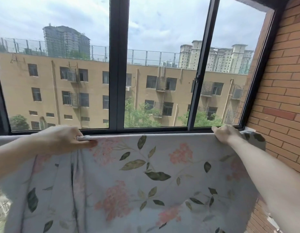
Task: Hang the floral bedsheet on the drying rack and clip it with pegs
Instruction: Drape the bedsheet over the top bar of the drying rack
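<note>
Here the floral bedsheet [145, 179] is hanging stretched in front of the window [119, 68], its top edge running level just below the sill while the cloth is bunching into folds toward the left. No drying rack or pegs are showing. To do this step well, I judge the top edge should be kept taut and level, with the left folds spread out before draping. The left hand [65, 138] is pinching a rolled bit of the top edge, fingers curled. The right hand [225, 133] is gripping the edge near the brick wall [283, 91], forearm reaching up.
</note>
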